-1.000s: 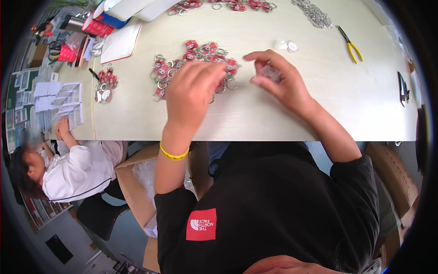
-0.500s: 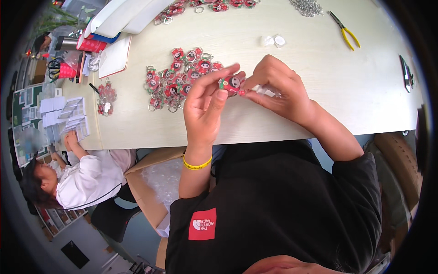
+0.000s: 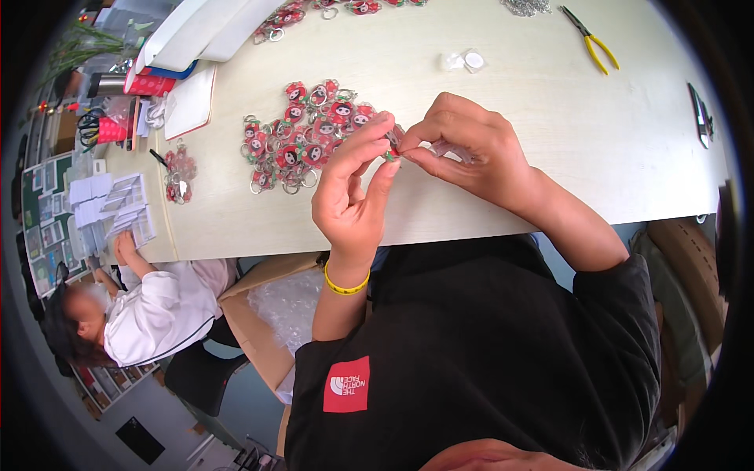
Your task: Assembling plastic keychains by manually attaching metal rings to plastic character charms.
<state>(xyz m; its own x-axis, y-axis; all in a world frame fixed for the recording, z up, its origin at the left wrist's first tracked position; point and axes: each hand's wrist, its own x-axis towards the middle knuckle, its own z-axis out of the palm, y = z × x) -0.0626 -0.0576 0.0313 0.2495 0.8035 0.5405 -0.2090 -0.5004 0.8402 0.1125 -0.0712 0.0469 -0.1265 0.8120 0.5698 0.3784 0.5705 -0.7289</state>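
In front of me, my left hand [image 3: 352, 196] holds a small red-and-green acrylic keychain charm [image 3: 393, 147] between thumb and fingers. The charm is turned nearly edge-on, so its printed side is mostly hidden. My right hand [image 3: 479, 149] pinches at the charm's right edge with thumb and forefinger. Crumpled clear plastic film [image 3: 453, 151] is tucked in the curl of its fingers; what exactly the fingertips grip is too small to make out. Just left of my hands lies a pile of similar red charms with metal rings [image 3: 302, 137].
Yellow-handled pliers [image 3: 594, 43] lie at the far right. Near the back are a white disc in clear wrap [image 3: 473, 60] and a heap of metal rings [image 3: 526, 6]. A smaller charm pile [image 3: 181, 173] and an open notebook [image 3: 190, 102] are leftward. A co-worker [image 3: 157, 306] sits left.
My left hand has turned the charm from showing its printed face to nearly edge-on. My right fingertips have moved slightly left and remain against it. The whole view has shifted a little.
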